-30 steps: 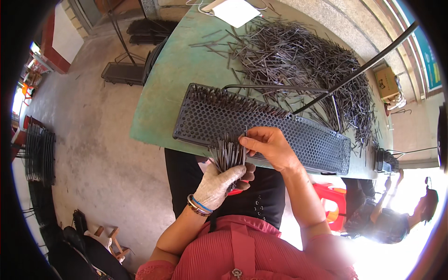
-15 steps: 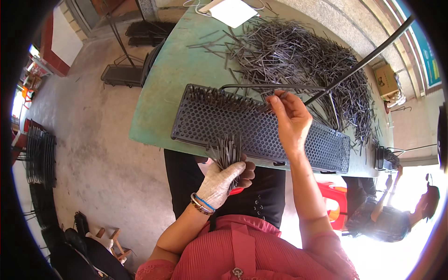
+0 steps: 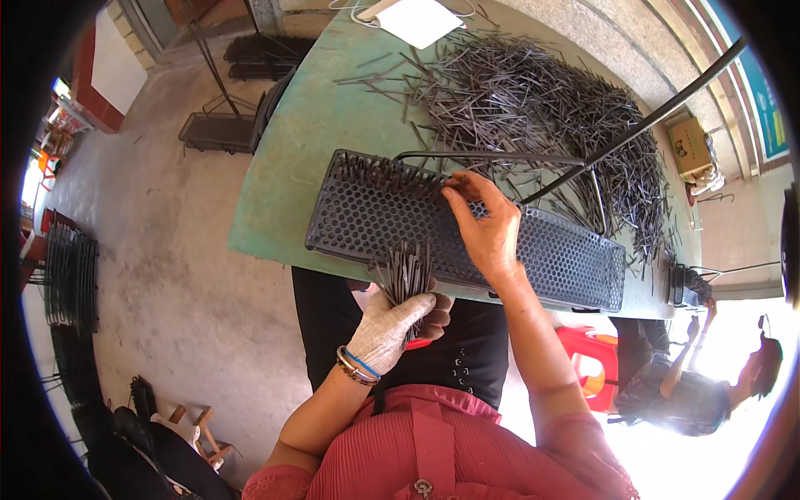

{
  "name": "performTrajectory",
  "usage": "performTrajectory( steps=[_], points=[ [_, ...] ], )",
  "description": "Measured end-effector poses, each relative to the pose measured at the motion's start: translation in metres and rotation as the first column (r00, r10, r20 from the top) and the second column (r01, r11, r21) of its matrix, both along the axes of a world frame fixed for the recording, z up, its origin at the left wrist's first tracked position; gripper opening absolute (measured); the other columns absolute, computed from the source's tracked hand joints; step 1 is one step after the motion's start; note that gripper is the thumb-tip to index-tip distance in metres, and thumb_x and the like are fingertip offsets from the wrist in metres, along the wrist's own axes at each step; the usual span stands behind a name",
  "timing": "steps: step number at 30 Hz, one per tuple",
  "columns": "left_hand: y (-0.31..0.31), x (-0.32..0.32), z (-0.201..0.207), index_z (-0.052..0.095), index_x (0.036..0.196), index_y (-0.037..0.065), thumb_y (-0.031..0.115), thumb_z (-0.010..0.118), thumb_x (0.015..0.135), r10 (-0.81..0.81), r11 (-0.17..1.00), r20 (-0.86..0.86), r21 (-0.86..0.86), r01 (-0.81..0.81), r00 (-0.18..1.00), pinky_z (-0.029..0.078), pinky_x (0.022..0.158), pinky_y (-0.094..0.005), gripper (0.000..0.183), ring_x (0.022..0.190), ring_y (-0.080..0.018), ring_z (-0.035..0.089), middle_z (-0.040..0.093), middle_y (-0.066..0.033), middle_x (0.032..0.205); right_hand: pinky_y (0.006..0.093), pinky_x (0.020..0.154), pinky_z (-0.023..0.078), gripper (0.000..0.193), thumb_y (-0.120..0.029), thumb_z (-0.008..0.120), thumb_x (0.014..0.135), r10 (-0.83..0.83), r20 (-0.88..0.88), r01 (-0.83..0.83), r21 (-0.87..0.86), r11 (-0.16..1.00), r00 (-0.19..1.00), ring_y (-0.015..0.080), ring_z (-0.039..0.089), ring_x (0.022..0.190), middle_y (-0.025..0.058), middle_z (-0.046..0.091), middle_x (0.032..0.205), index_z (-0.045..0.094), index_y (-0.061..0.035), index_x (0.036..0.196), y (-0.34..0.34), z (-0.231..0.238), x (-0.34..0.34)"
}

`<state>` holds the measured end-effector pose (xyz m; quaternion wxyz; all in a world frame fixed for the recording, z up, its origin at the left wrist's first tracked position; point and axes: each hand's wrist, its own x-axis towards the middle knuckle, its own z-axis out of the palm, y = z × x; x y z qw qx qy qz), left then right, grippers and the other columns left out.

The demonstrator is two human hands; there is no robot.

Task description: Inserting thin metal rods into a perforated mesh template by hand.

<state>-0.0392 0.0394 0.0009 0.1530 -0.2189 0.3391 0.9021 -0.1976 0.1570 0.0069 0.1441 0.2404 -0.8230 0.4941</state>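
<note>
A long black perforated panel (image 3: 375,218) lies slantwise on the table before me, many small holes across its face. Short dark strips (image 3: 379,173) stand upright in its far left holes. My right hand (image 3: 492,227) is bare and hovers over the panel's far edge, thumb and fingertips pinched at the right end of those strips; what the fingertips hold is too small to make out. My left hand (image 3: 385,332), in a pale glove, is closed around an upright bundle of thin dark strips (image 3: 406,273) just off the panel's near edge.
A big loose pile of dark strips (image 3: 533,100) covers the green table's (image 3: 292,158) far side. A metal rod handle (image 3: 654,117) rises rightward from the panel. A white flat item (image 3: 417,22) lies at the far edge. Another person (image 3: 692,383) works at right beside a red stool (image 3: 590,362).
My right hand has moved left along the panel's far edge, its fingers now lower over the standing strips. My left hand and its bundle have hardly moved.
</note>
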Motion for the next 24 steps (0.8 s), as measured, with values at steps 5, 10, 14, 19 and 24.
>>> performTrajectory(
  steps=[5,10,14,19,24],
  points=[
    [0.000,0.001,-0.002,0.057,0.113,0.002,0.011,0.062,0.092,-0.007,1.000,-0.016,0.010,0.008,1.000,0.058,0.065,-0.0301,0.023,0.079,-0.0200,0.069,0.069,-0.0123,0.096,0.0333,0.076,0.053,0.026,-0.004,0.072,0.082,-0.005,0.005,0.005,0.020,1.000,1.000,0.0234,0.068,0.082,0.0105,0.071,0.092,0.067,-0.0023,0.108,-0.003,0.003,0.003],
    [-0.001,0.000,-0.005,0.057,0.113,0.001,0.011,0.062,0.093,-0.018,1.000,-0.018,0.015,0.018,1.000,0.058,0.065,-0.0302,0.023,0.079,-0.0198,0.069,0.069,-0.0125,0.096,0.0356,0.072,0.048,0.029,-0.003,0.071,0.080,0.155,-0.355,-0.076,0.228,0.971,0.922,0.0246,0.063,0.077,0.0092,0.069,0.091,0.068,-0.0029,0.109,-0.006,0.008,-0.005],
    [-0.002,0.000,-0.002,0.057,0.113,0.001,0.011,0.062,0.093,-0.013,1.000,-0.019,0.014,0.013,1.000,0.058,0.066,-0.0303,0.024,0.079,-0.0196,0.069,0.069,-0.0125,0.096,0.0354,0.073,0.048,0.026,-0.003,0.071,0.081,0.174,-0.357,-0.083,0.255,0.963,0.918,0.0249,0.063,0.079,0.0093,0.070,0.091,0.068,-0.0025,0.107,-0.009,0.009,-0.008],
    [-0.003,0.002,-0.001,0.062,0.108,0.000,0.012,0.061,0.093,-0.011,1.000,-0.002,0.012,0.011,1.000,0.059,0.068,-0.0308,0.020,0.080,-0.0193,0.069,0.070,-0.0118,0.095,0.0341,0.074,0.047,0.022,-0.004,0.072,0.080,0.092,-0.344,-0.038,0.158,0.987,0.935,0.0239,0.064,0.080,0.0090,0.070,0.093,0.070,-0.0026,0.103,-0.006,-0.001,-0.007],
    [-0.004,0.001,0.000,0.065,0.104,-0.001,0.012,0.061,0.093,0.000,1.000,0.028,-0.021,0.000,1.000,0.059,0.068,-0.0302,0.018,0.081,-0.0186,0.070,0.070,-0.0109,0.095,0.0336,0.078,0.046,0.023,-0.004,0.073,0.079,0.054,-0.415,0.040,0.215,0.976,0.908,0.0216,0.064,0.081,0.0064,0.071,0.093,0.071,-0.0035,0.102,-0.001,0.002,-0.001]
  ],
)
